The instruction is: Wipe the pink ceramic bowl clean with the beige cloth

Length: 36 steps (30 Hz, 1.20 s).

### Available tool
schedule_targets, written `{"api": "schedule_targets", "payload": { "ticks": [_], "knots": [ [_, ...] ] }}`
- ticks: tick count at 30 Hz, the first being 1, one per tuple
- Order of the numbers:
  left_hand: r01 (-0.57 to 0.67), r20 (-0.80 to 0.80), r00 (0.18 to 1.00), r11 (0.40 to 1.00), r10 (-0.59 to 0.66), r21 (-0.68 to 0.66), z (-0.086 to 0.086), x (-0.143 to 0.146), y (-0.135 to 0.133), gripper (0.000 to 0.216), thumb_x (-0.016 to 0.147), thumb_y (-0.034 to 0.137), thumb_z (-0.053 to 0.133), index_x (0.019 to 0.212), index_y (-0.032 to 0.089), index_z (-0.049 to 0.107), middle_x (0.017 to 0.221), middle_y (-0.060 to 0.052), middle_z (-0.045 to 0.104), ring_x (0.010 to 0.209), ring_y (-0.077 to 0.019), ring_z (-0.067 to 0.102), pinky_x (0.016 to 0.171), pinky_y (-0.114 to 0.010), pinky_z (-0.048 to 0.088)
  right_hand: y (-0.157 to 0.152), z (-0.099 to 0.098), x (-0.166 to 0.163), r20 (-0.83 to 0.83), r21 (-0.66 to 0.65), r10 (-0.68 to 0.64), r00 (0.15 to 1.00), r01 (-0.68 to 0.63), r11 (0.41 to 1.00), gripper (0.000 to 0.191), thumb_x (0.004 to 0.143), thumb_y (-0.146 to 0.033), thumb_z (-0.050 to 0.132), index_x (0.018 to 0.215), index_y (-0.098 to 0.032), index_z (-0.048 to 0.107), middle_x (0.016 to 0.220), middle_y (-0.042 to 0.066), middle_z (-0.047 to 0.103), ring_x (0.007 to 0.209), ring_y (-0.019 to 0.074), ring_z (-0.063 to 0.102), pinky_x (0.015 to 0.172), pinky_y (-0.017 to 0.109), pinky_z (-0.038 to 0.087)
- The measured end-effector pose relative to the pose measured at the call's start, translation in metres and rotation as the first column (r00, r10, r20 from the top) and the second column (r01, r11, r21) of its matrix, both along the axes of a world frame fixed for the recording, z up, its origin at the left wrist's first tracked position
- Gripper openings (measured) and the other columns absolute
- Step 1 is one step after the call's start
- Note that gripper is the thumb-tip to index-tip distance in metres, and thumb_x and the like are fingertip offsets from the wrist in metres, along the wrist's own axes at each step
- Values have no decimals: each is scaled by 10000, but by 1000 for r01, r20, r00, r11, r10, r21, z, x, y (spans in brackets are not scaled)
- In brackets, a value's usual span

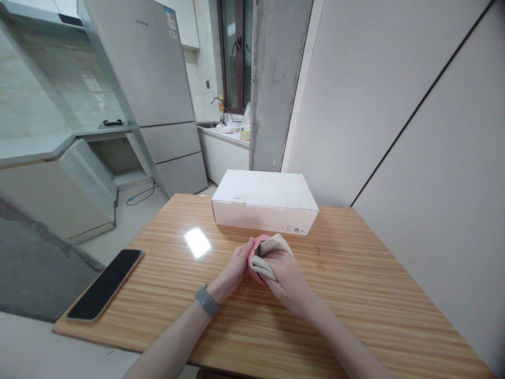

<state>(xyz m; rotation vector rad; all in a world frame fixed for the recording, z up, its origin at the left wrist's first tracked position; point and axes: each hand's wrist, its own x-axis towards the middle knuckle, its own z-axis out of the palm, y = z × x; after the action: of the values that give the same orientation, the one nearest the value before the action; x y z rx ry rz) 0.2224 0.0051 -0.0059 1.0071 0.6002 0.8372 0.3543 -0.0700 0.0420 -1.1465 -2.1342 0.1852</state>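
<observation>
My left hand [239, 263] is closed around the left side of a small pink cup [252, 271], just above the wooden table. My right hand [287, 271] grips a folded pale grey cloth [278, 243] and presses it into the mouth of the cup. The cloth and my right fingers cover much of the cup, so its inside and full shape are hidden. A grey watch band circles my left wrist.
Behind my hands, a white box [264, 210] lies on the wooden table [355, 295]. A black-screened phone [106, 287] rests near the left edge. Beyond stand a fridge [158, 73] and a sink counter [224, 147]; a white wall [394, 79] borders the right.
</observation>
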Motion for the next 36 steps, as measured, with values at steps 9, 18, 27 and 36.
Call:
{"api": "schedule_targets", "payload": {
  "ticks": [9,18,27,36],
  "knots": [
    [27,133,991,991,-9,-132,-10,10,-5,435,846,518,616,1030,140,726,1047,-90,742,1035,-237,644,978,-352,431,7,-15,12,-68,-54,-126,990,122,991,253,978,-230,438,947,-238,689,952,53,721,930,232,573,895,426,430],
    [13,173,985,981,21,-193,-12,11,0,501,826,513,640,1152,135,683,1177,-119,700,1126,-257,621,1011,-359,431,0,-23,5,-48,-47,-245,968,243,969,297,972,-234,411,1041,-193,696,946,91,742,881,238,644,808,388,474],
    [188,279,955,939,-106,-287,-14,7,5,600,859,631,503,1211,166,646,1147,-97,711,1178,-281,593,1061,-397,396,-2,-20,-1,33,-54,-146,989,148,988,335,969,-263,405,775,-190,667,749,73,704,703,209,620,681,338,441],
    [182,208,967,972,-150,-147,-5,10,0,482,911,492,501,1129,102,682,1151,-101,707,1195,-262,571,1133,-384,303,-7,-14,-6,52,-106,-100,994,105,989,217,930,-206,468,827,-215,659,807,60,708,764,214,615,734,349,447]
  ]
}}
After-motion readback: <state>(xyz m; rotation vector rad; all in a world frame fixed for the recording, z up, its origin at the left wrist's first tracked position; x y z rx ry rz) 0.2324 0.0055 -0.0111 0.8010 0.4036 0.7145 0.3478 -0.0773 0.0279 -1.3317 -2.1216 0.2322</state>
